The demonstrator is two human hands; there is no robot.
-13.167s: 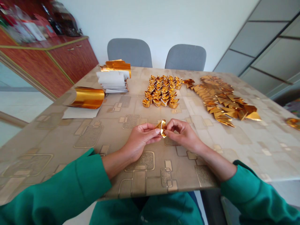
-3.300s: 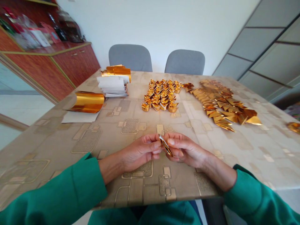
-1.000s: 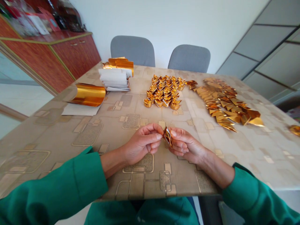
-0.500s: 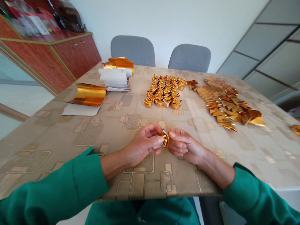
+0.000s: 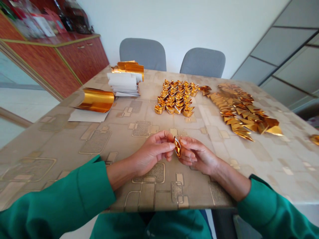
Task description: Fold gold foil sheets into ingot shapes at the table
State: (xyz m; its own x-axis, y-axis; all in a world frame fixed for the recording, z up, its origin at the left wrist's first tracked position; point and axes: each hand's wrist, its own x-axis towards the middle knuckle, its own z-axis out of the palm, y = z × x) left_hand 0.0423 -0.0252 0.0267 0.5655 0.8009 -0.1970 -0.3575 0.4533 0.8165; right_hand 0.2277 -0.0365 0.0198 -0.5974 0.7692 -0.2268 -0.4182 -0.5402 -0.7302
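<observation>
Between my two hands, low over the near middle of the table, is a folded gold paper ingot (image 5: 177,147) with a white inner edge showing. My left hand (image 5: 156,151) pinches its left side with thumb and fingers. From the right, my right hand (image 5: 196,151) grips it, thumb at the top and fingers curled beneath. Farther back, several finished gold paper ingots (image 5: 175,98) stand packed in rows. To their right spread many flat folded gold paper pieces (image 5: 239,109), partly overlapping.
A stack of gold and white paper sheets (image 5: 124,83) sits at the back left, with a curled gold sheet (image 5: 98,100) before it. One gold piece (image 5: 314,138) lies at the right edge. Two grey chairs (image 5: 143,53) stand behind the patterned table (image 5: 119,132).
The paper ingot has turned slightly between my fingers, and more of its folded front shows. Both hands stay in nearly the same place. The view has shifted a little.
</observation>
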